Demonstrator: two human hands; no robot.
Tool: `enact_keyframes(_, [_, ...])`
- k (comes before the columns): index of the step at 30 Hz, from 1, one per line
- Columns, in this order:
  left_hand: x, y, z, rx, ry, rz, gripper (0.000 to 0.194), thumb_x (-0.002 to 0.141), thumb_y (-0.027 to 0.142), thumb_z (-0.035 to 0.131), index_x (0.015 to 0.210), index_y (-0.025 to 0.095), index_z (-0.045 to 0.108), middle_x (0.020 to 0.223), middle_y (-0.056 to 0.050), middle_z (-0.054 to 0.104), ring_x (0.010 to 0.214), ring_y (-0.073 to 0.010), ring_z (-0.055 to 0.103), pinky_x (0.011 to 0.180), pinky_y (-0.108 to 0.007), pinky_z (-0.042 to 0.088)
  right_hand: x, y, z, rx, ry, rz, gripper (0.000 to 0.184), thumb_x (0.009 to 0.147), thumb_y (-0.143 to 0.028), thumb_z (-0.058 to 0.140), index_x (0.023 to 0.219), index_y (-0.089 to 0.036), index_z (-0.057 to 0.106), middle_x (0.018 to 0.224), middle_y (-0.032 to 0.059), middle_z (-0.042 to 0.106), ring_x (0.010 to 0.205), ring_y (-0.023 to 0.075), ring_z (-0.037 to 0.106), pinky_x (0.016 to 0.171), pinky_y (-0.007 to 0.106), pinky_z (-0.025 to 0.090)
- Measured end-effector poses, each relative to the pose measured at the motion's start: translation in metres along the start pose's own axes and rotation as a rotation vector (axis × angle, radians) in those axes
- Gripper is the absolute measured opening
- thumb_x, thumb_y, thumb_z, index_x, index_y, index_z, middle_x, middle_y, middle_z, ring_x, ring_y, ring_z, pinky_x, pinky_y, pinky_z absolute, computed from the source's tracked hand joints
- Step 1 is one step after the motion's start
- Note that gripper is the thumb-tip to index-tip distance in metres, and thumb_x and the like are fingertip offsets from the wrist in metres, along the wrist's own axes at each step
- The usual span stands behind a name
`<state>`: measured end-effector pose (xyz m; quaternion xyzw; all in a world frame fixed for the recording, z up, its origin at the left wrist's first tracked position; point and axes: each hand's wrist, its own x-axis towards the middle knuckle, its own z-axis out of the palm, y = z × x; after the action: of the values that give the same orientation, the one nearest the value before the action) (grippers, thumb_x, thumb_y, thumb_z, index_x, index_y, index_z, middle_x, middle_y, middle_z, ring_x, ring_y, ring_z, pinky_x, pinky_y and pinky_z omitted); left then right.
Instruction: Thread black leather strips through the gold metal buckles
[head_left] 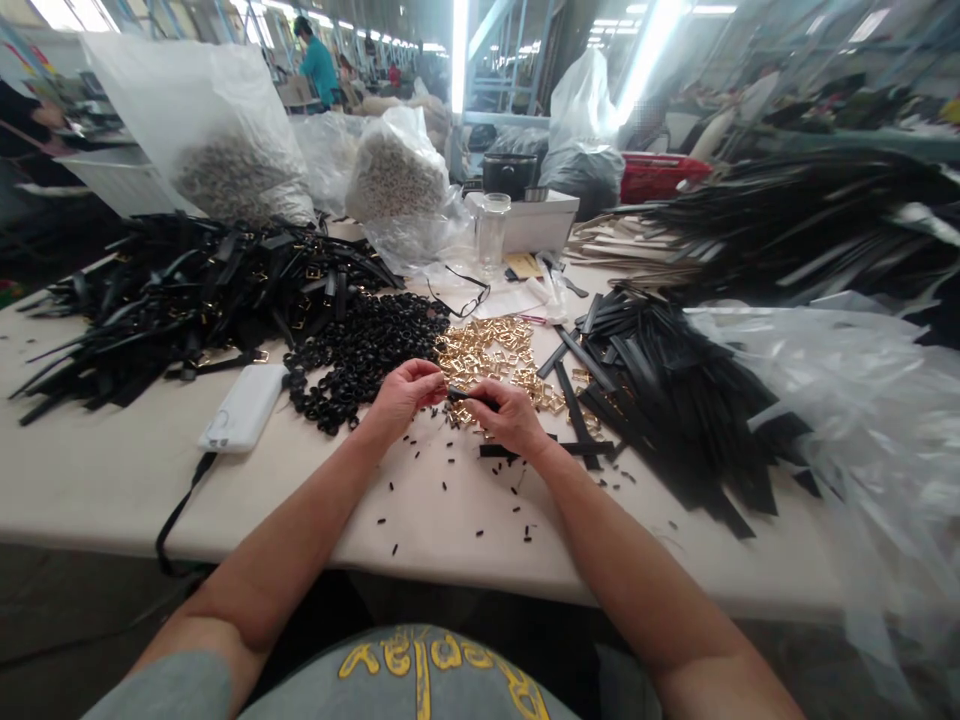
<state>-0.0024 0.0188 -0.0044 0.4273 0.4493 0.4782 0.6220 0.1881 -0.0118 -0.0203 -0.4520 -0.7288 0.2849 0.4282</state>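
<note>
My right hand (511, 418) is closed around a short black strap (460, 395), whose end points toward my left. Close by on that side, my left hand (407, 398) is pinched at the strap's tip; what sits between its fingertips is too small to make out. Just beyond both hands lies a heap of gold buckles (491, 345). A pile of small black loops (367, 345) spreads to the left of them. On the right, loose black straps (660, 390) are heaped, and another black strap (585, 449) lies flat beside my right wrist.
Small black bits are scattered on the table (450, 545) before me. A white power bank (244, 408) with a cable lies left, near buckled straps (225, 285). Eyeglasses (469, 300), a clear jar (492, 232) and filled plastic bags (397, 165) stand behind. Plastic sheeting (862, 400) drapes right.
</note>
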Motion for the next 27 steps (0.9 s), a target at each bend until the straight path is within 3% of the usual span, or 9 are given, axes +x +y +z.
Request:
enact_keyframes(10, [-0.006,-0.008,0.010,-0.064,-0.001,0.021,0.041,0.059,0.040,0.083,0.084,0.016,0.061,0.076,0.000,0.066,0.067,-0.0120,0.064,0.066,-0.025,0.054,-0.002,-0.009,0.012,0.180,-0.019,0.114,0.018,0.083,-0.036,0.064,0.080,-0.018,0.066,0.062,-0.0030,0.058,0.052,0.0094,0.047,0.051,0.022,0.037])
enact_keyframes(17, [-0.009,-0.010,0.011,-0.001,-0.010,0.116,0.036,0.067,0.044,0.078,0.086,0.017,0.063,0.082,-0.002,0.070,0.072,-0.0141,0.066,0.067,-0.027,0.056,-0.002,-0.004,0.011,0.183,0.014,0.104,0.018,0.084,-0.036,0.064,0.080,-0.019,0.065,0.066,-0.0012,0.060,0.057,0.0114,0.052,0.054,0.023,0.042])
enact_keyframes(22, [-0.016,-0.007,0.015,-0.024,-0.010,0.188,0.031,0.070,0.042,0.078,0.085,0.017,0.067,0.093,-0.005,0.072,0.084,-0.0164,0.068,0.079,-0.031,0.057,-0.002,-0.008,0.009,0.233,0.036,0.144,0.020,0.083,-0.037,0.064,0.076,-0.019,0.062,0.064,-0.0018,0.056,0.055,0.0109,0.048,0.052,0.023,0.040])
enact_keyframes(27, [-0.018,-0.008,0.018,-0.153,-0.036,0.117,0.030,0.067,0.040,0.080,0.080,0.016,0.069,0.096,-0.007,0.073,0.090,-0.0177,0.068,0.089,-0.032,0.054,-0.002,-0.008,0.010,0.232,0.048,0.151,0.019,0.083,-0.037,0.064,0.076,-0.019,0.062,0.063,-0.0019,0.055,0.056,0.0114,0.048,0.052,0.023,0.039])
